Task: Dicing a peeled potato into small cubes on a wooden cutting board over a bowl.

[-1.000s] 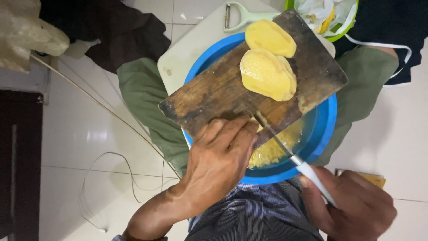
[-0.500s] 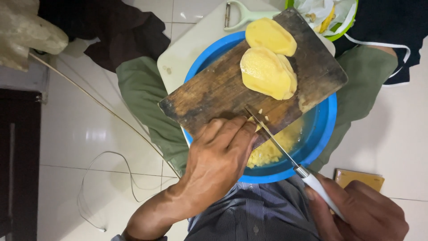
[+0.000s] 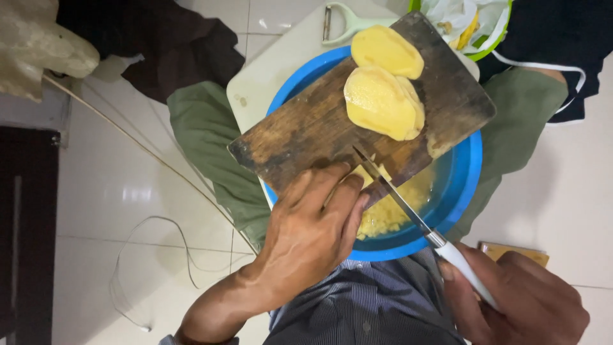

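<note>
green peeler point(image 3: 348, 23) on white tray point(image 3: 274, 70), thin cable point(image 3: 153, 255) on tiled floor point(image 3: 108, 185).
</note>
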